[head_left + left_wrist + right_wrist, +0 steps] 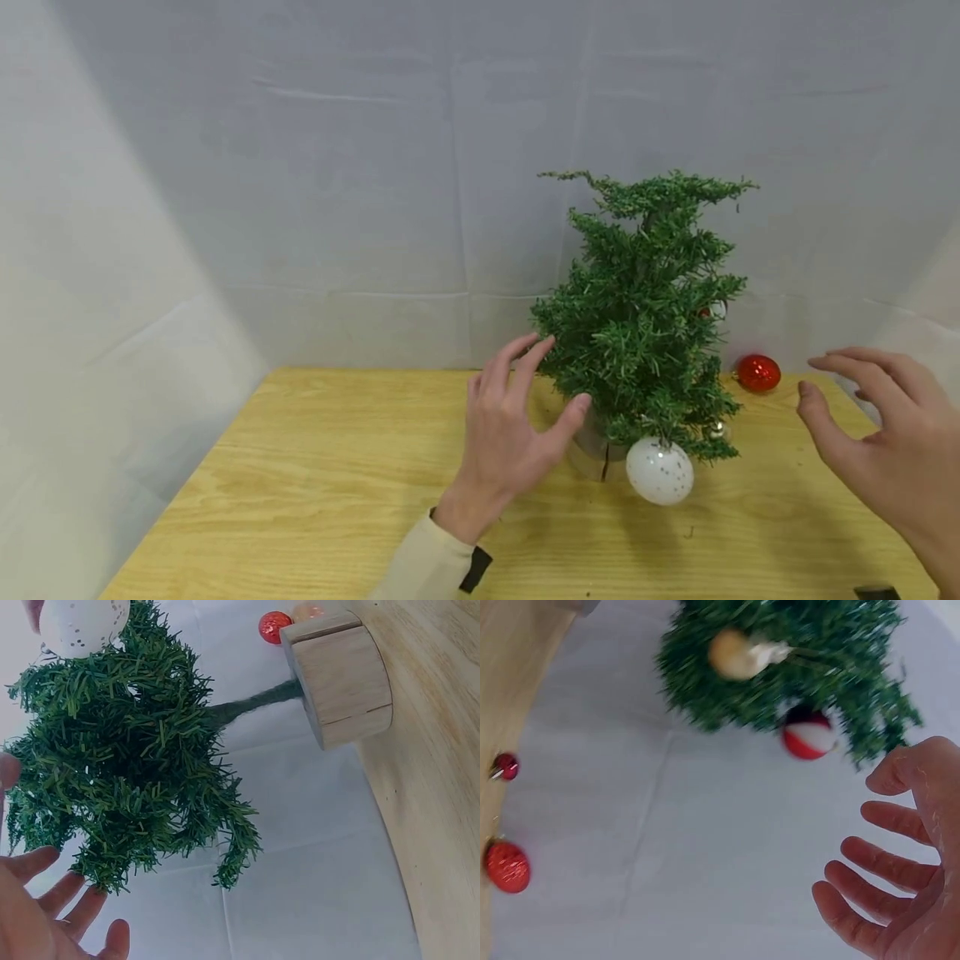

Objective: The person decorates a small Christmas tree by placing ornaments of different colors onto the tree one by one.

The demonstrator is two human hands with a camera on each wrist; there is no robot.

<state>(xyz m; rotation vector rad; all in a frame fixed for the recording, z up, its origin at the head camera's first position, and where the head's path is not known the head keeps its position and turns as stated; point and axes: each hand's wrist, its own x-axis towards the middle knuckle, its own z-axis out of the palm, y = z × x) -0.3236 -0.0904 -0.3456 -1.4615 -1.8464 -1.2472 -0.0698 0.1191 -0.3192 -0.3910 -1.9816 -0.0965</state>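
Observation:
A small artificial Christmas tree [637, 317] stands on a round wooden base [341, 682]. At its lower front hangs a white speckled ball [660, 472]. My left hand [510, 425] is at the tree's left side, its fingers spread and its fingertips right at the outer branches. My right hand [885, 425] hovers to the right of the tree, fingers loosely bent, nothing between them. In the right wrist view, a red-and-white ball [808, 735] and a gold ornament [733, 656] hang among the branches.
A shiny red ornament [759, 373] lies on the wooden table [337, 467] behind and right of the tree. Beside it in the right wrist view is a smaller dark red ball [505, 766]. A pale cloth backdrop [375, 208] hangs behind the table.

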